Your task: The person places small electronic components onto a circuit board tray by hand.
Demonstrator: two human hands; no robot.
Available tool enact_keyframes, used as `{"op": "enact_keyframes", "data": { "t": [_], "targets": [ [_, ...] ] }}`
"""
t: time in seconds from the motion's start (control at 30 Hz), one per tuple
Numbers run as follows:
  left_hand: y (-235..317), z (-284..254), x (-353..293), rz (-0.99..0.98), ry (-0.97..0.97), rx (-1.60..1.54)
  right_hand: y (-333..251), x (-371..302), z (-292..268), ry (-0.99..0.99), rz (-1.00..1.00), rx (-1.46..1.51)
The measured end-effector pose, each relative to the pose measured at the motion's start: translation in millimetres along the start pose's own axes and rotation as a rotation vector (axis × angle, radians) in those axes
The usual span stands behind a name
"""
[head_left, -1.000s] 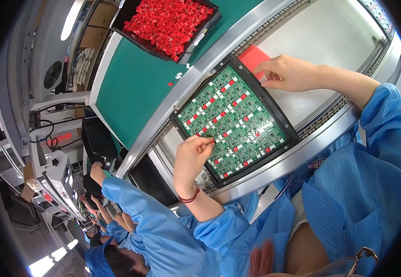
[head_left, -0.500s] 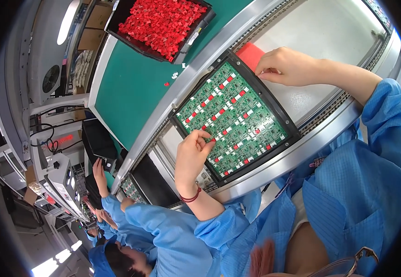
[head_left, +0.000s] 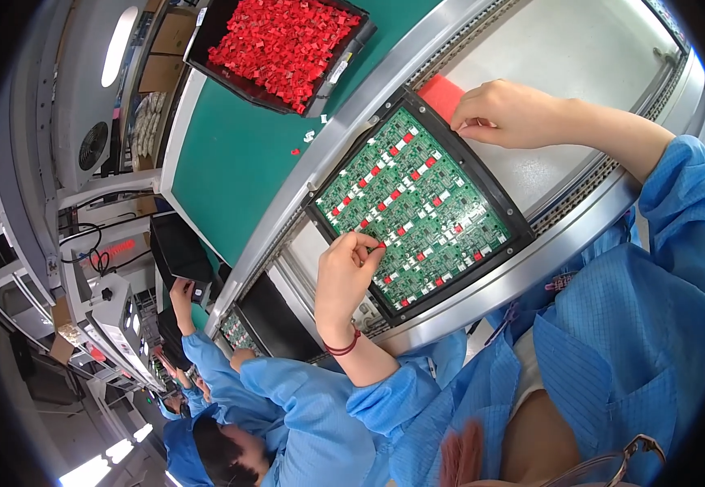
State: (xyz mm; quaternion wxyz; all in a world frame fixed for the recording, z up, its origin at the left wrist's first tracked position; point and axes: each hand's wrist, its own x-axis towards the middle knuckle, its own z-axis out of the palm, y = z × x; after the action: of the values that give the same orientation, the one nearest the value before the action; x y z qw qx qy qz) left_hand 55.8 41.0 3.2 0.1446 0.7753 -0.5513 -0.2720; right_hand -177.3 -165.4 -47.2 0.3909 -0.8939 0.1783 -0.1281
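Observation:
A black-framed panel of green circuit boards [head_left: 442, 211] lies tilted on the conveyor, dotted with small red and white connectors. My left hand [head_left: 346, 276] is over its left side, thumb and forefinger pinched on a small red connector [head_left: 382, 245] at the board surface. My right hand [head_left: 508, 115] rests by the panel's upper right edge with curled fingers; their tips are at the black frame, and whatever they pinch is hidden. A flat red sheet [head_left: 442, 96] sticks out beside those fingers.
A black bin [head_left: 200, 61] of red connectors stands on the green work surface [head_left: 231, 154], with a few loose pieces nearby. The metal conveyor rail [head_left: 344, 130] runs between. At left a co-worker in blue reaches a hand [head_left: 182, 304] toward a black bin [head_left: 180, 247].
The view has shifted slightly, so the panel sits a little further right and down. My left fingers stay at the red connector; my right hand barely moves. The co-worker's hand has turned slightly.

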Motion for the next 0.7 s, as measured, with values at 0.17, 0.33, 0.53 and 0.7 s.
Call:
{"op": "enact_keyframes", "data": {
  "t": [0.17, 0.33, 0.53, 0.7],
  "targets": [
    [0.2, 0.4, 0.4, -0.009, -0.013, 0.012, -3.5, 0.6, -2.0, -0.002, 0.028, -0.02],
    [-0.8, -0.1, -1.3, 0.015, -0.013, 0.021, -2.3, 1.7, 1.8, 0.01, 0.014, -0.035],
    [-2.0, -0.2, -3.8, 0.055, 0.005, 0.012, -2.3, 2.2, 4.6, 0.011, 0.004, -0.046],
    [-1.2, 1.1, -6.3, 0.091, 0.036, 0.003, -4.3, 1.2, 6.4, 0.007, 0.016, -0.047]
  ]
}}
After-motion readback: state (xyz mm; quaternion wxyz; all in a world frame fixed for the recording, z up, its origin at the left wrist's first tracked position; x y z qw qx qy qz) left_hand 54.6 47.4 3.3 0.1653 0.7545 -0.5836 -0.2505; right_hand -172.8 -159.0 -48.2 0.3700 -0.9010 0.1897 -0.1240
